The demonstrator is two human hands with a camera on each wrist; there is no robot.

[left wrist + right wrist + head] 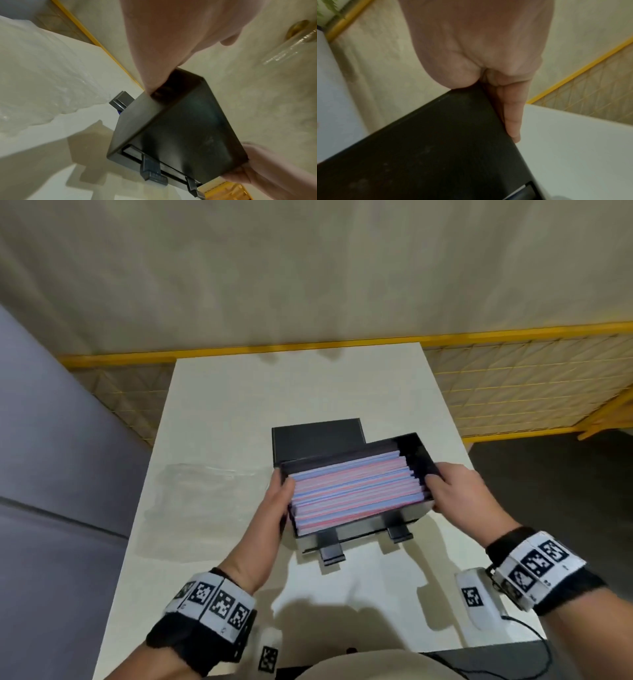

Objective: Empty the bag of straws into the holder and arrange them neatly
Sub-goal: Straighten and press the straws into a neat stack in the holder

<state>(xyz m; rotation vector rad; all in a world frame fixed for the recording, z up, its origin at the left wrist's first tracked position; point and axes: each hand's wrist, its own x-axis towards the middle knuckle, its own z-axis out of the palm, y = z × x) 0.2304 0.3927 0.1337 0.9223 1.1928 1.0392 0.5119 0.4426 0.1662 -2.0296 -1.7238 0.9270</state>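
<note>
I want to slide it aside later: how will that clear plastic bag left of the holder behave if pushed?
The clear bag lies flat, wrinkled and apparently empty on the table: probably very light and floppy. It would likely crumple or bunch rather than slide as one piece.

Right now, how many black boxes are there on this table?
2. The holder, packed with straws, sits tilted in the grip of the left hand and right hand. A second black box sits behind it, partly hidden.

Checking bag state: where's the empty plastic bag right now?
In the head view the clear bag lies flat on the white table, left of the black holder and just beyond the left hand; neither hand touches it.
</note>
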